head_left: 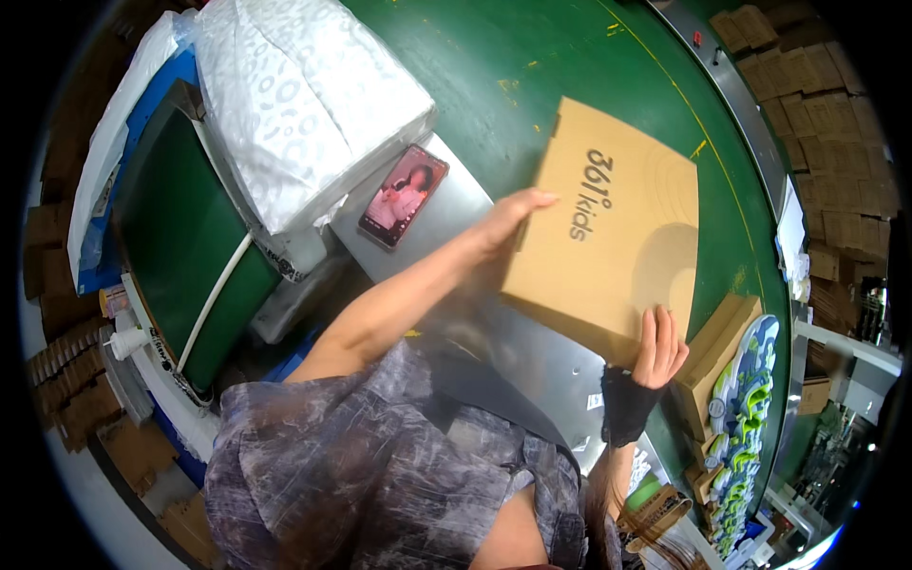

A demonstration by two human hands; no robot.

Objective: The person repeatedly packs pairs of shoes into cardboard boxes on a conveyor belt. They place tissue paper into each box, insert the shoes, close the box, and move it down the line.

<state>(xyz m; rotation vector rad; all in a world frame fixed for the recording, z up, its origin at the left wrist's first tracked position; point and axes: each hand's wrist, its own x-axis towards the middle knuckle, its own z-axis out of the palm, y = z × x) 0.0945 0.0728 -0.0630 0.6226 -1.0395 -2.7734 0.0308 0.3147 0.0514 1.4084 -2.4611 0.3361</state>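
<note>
Head view: right of the smartphone [403,198], I hold the cardboard shoebox [622,242], left hand [503,222] clasping its left edge, fingers mostly hidden; right hand [657,355] curls its fingers at the near corner, grip unclear.

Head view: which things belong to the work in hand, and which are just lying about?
In the work:
cardboard box, with left hand and right hand on it
patterned shoes to its right, probably

Apparently just lying about:
phone with lit screen
white plastic-wrapped bundle

Passage lies over green belt [484,85], between bundle [304,95] and box [632,185].
</note>
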